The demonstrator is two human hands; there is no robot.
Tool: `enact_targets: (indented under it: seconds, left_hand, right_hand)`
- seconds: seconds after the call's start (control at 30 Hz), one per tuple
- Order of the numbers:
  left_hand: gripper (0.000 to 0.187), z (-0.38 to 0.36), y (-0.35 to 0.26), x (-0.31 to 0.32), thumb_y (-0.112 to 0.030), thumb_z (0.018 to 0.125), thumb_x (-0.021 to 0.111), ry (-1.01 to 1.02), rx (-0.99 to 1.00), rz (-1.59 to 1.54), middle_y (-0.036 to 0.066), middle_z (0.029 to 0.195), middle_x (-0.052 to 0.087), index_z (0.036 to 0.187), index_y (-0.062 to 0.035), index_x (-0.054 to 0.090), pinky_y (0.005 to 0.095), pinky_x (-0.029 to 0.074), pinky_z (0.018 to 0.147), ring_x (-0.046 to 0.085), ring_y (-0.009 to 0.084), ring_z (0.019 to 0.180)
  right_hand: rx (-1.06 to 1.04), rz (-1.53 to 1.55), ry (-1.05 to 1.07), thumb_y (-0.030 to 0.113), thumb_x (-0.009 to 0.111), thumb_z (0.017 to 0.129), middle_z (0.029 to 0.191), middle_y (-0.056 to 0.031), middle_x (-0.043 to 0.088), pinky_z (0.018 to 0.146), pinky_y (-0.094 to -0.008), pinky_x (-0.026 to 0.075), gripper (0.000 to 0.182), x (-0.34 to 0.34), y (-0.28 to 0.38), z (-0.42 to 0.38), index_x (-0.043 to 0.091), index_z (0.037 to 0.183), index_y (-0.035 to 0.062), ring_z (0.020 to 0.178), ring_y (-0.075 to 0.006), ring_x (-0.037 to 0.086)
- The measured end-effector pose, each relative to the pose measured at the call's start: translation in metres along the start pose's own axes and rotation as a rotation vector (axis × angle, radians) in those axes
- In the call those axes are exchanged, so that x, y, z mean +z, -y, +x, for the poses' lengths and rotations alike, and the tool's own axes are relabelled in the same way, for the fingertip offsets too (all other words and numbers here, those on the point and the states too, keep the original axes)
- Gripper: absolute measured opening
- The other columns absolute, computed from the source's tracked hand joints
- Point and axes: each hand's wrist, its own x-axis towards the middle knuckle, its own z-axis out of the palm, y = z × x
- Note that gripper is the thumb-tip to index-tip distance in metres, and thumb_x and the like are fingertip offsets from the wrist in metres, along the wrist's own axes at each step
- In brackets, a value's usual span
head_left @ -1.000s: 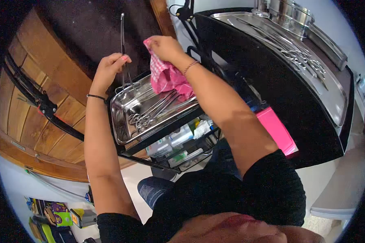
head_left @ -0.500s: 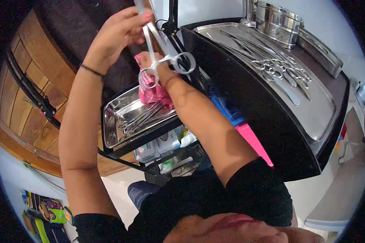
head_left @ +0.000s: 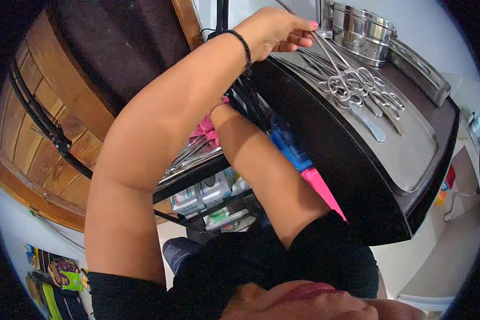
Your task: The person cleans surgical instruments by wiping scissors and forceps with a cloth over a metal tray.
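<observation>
My left hand (head_left: 282,33) is closed around the shanks of long ring-handled forceps (head_left: 326,49), over the far part of the large steel tray (head_left: 410,165). The ring handles point toward me and overlap several scissors-like instruments (head_left: 376,98) lying on the tray. My right forearm (head_left: 245,144) passes under the left one, and its hand is hidden behind the left forearm. Pink checked cloth (head_left: 205,129) shows beside the right wrist. Below it, more metal instruments (head_left: 193,151) lie in a smaller steel tray (head_left: 210,158), partly covered by my left arm.
A round steel drum (head_left: 362,34) and a long steel box (head_left: 421,72) stand on the dark cabinet top behind the tray. Blue and pink items (head_left: 290,146) hang by the cabinet's side. Packets (head_left: 200,194) fill the cart's lower shelf. A wooden door (head_left: 64,117) is at left.
My left hand has carried the forceps rightward, from above the smaller tray to the large one. My right hand, earlier seen with the pink cloth, is now covered by the left forearm.
</observation>
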Motion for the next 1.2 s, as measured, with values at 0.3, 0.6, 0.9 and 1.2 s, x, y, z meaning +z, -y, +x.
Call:
enact_targets:
  seconds: [0.3, 0.6, 0.9, 1.2]
  left_hand:
    - [0.024, 0.028, 0.028, -0.004, -0.023, 0.077, 0.068, 0.117, -0.13, 0.077, 0.002, 0.069, 0.063, 0.085, -0.0007, 0.064, 0.0122, 0.034, 0.039, 0.054, 0.0034, 0.051]
    - [0.019, 0.06, 0.042, -0.014, -0.023, 0.078, 0.065, 0.252, -0.304, 0.17, 0.006, 0.076, 0.066, 0.084, -0.005, 0.065, 0.0144, 0.036, 0.039, 0.054, 0.0049, 0.05]
    - [0.025, -0.006, -0.017, -0.061, -0.021, 0.09, 0.049, 0.106, -0.186, 0.195, 0.009, 0.072, 0.059, 0.087, 0.0021, 0.056, 0.0199, 0.044, 0.046, 0.054, 0.0123, 0.057]
    - [0.03, -0.093, 0.05, -0.214, -0.032, 0.084, 0.051, -0.112, -0.538, 0.858, 0.006, 0.071, 0.062, 0.081, -0.0055, 0.065, 0.024, 0.046, 0.049, 0.057, 0.015, 0.058]
  right_hand:
    - [-0.108, -0.231, 0.122, 0.047, 0.046, 0.085, 0.126, -0.0096, 0.049, 0.093, -0.0342, 0.038, 0.056, -0.012, -0.034, 0.032, 0.048, 0.123, 0.0058, 0.112, -0.026, 0.049]
    - [-0.19, -0.477, 0.317, 0.05, 0.044, 0.085, 0.132, -0.0105, 0.044, 0.096, -0.0345, 0.036, 0.063, -0.03, -0.06, 0.082, 0.042, 0.13, 0.0064, 0.116, -0.0258, 0.045]
    - [-0.498, -0.951, 0.045, 0.036, 0.048, 0.081, 0.088, -0.0115, 0.066, 0.069, -0.0385, 0.048, 0.031, 0.015, 0.11, -0.05, 0.068, 0.091, 0.0145, 0.078, -0.0338, 0.061]
    - [-0.391, -0.894, 0.124, 0.039, 0.05, 0.085, 0.081, -0.007, 0.067, 0.066, -0.029, 0.045, 0.036, 0.014, 0.118, -0.041, 0.067, 0.092, 0.0075, 0.069, -0.0213, 0.058]
